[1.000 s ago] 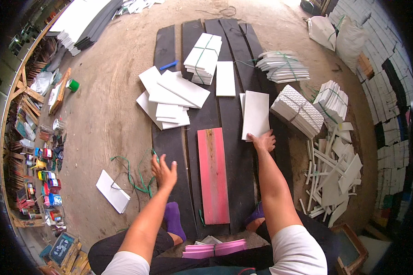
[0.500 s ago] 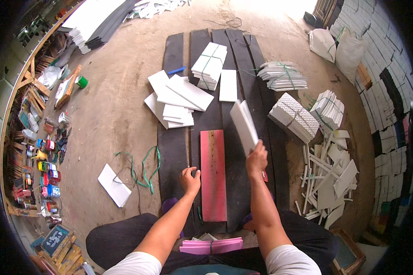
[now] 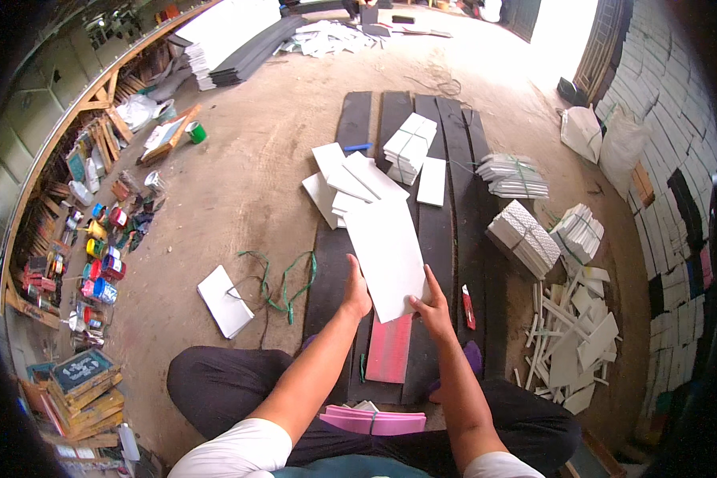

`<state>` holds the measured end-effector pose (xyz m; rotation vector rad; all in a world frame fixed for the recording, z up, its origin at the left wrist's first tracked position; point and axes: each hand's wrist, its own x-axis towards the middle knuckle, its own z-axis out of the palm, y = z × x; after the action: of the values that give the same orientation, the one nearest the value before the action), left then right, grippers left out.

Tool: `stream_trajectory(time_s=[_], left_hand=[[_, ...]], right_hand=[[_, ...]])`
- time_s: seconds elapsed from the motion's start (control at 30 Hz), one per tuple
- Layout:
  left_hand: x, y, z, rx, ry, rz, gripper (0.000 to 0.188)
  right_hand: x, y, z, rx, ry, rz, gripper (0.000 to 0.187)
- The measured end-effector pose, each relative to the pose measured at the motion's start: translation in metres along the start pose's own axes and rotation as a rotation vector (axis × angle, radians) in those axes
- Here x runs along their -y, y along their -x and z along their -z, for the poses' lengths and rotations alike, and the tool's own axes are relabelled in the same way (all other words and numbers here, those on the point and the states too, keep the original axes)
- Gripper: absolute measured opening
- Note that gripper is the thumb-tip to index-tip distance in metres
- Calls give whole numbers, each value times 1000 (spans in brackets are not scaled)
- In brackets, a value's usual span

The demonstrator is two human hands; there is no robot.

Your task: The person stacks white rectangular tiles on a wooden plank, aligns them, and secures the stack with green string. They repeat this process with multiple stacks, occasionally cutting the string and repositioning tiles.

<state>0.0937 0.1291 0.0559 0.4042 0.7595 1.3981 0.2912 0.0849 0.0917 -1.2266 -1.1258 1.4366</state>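
Note:
Both hands hold a small stack of white foam-like sheets tilted over the dark planks. My left hand presses along its left edge, thumb up; the fingers partly hide behind it. Gripping the lower right edge, my right hand has its thumb on the top face. Beneath the stack's lower end lies a pinkish-red board, its far part covered. To the right of my right hand rests a red-handled cutter. Beyond the held stack, loose white sheets overlap in a pile.
Tied white bundles stand on the planks and at right. White offcuts heap by the right side. Pink sheets lie near my lap. Green twine and a white stack are on the floor at left, with paint cans beyond.
The white sheets have come from the right to the middle, over the red board. My left hand has moved up onto their left edge. The cutter now shows fully. The view has tilted up.

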Motion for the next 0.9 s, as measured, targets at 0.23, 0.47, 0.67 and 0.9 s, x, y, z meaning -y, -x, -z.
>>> stream_trajectory(time_s=[0.23,0.47,0.67,0.9], left_hand=[[2,29,-6,-197,-367,-140,80],[14,70,-43,-182,-467,-170,75],[14,76,-41,-55,-329,-125,71],[21,77,-43,-54,-211,-160,63]], right_hand=[[15,13,-9,-85,628,264,92],[26,16,-17,-263,363,309,102],[37,29,-18,-298,417,346,105],[46,37,-18,-328,456,312,102]])
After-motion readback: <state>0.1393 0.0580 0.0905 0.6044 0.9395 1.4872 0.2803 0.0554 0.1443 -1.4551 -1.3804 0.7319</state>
